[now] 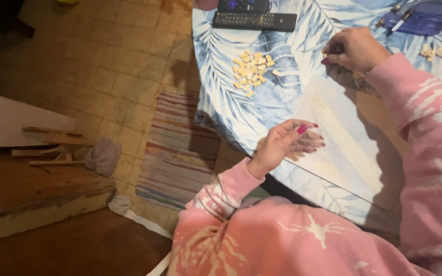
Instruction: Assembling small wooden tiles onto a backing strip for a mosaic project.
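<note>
Pink sleeve nearest, left hand loosely apart, right hand pinching something hidden, tiles blurry

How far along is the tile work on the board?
Done: nothing clearly laid on the pale board. In hand: right hand pinches something small at the board's top edge; left hand hovers open. Left: the pile of small tan tiles sits unplaced.
</note>
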